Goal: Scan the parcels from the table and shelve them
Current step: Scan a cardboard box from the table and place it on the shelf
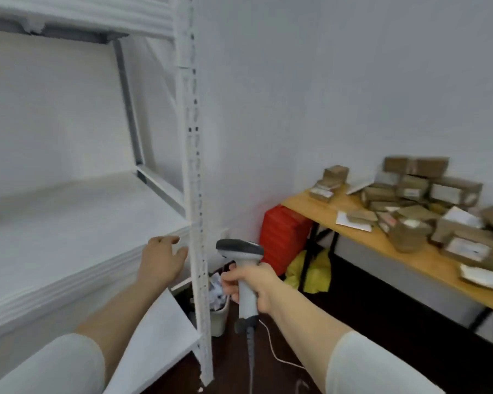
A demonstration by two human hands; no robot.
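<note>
Brown parcels [439,191]: piled on table [319,213], plenty left
Shelf [69,223]: no parcels visible
Right hand [254,285]: gripping scanner [239,248]
Left hand [161,260]: loose, empty

White shelving [69,223] fills nine o'clock, brown parcels [427,200] cover a tan table [325,206] at three o'clock, a red crate [282,237] and yellow bag [313,271] sit near five o'clock, and a grey-and-white scanner [239,248] is at six.
</note>
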